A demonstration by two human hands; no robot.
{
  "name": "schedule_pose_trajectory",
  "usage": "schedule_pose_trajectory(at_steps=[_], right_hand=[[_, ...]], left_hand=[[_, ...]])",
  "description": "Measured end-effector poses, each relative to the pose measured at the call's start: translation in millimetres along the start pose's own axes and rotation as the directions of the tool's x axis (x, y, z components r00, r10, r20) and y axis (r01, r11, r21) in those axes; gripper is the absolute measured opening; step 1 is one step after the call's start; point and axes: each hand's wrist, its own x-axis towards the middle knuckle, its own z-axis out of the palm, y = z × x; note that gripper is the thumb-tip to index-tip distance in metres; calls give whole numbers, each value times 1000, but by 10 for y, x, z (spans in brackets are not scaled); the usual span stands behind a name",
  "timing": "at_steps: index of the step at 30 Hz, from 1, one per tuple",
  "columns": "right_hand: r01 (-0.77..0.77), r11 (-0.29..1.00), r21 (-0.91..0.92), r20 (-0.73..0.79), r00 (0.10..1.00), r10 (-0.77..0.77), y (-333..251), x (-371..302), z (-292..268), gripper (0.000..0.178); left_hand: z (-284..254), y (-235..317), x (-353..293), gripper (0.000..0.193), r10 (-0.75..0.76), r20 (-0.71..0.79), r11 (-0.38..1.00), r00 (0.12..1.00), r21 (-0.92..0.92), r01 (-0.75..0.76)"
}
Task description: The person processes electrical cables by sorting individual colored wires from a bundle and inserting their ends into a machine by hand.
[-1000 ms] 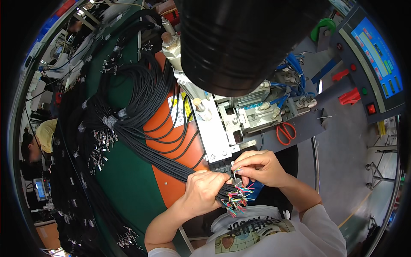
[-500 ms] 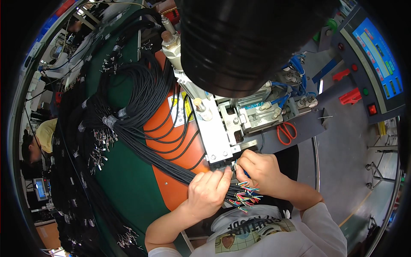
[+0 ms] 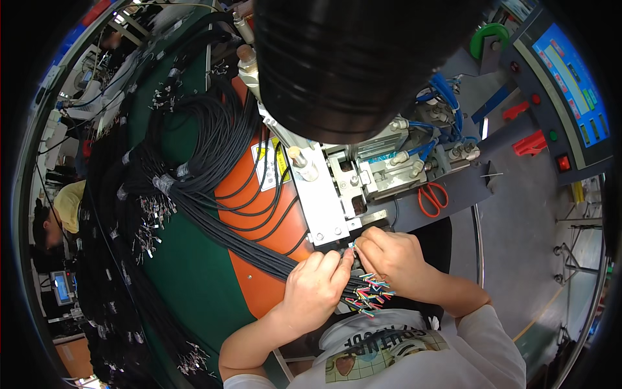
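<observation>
Tabletop (image 3: 214, 288) is green. On it: black cable bundle (image 3: 197, 139), coiled at the far end, clear wrap (image 3: 162, 185) around it; second dark cable pile (image 3: 107, 272) along the left. Orange panel (image 3: 260, 288) on the right carries a yellow-and-white warning label (image 3: 262, 167), loose black cables (image 3: 265, 210) and the bundle's straight run across it.

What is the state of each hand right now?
Left hand: closed, black cables passing beneath; its grip on them is hidden.
Right hand: closed in a pinch; anything held is too small to tell.
</observation>
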Motion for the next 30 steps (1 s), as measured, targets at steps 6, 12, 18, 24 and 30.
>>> schedule_pose_trajectory(at_steps=[6,12,18,24,30], right_hand=[[-27,999,-20,225,974,30,80,58,-93,14],[-66,980,190,-136,986,93,74,2,51,8],[-310,807,503,151,951,271,187,20,41,10],[-376,842,387,101,925,366,67,-33,-61,13],[-67,723,688,25,997,69,37,-56,-32,26]], left_hand=[[-40,-7,91,38,39,58,997,998,59,-43],[-60,-14,116,36,37,75,997,997,69,-42],[-73,-144,-114,47,-85,-15,984,996,-157,82],[-10,-174,-228,41,-197,-130,980,972,-67,190],[-102,-210,-173,34,-5,-145,944,989,-327,-43]])
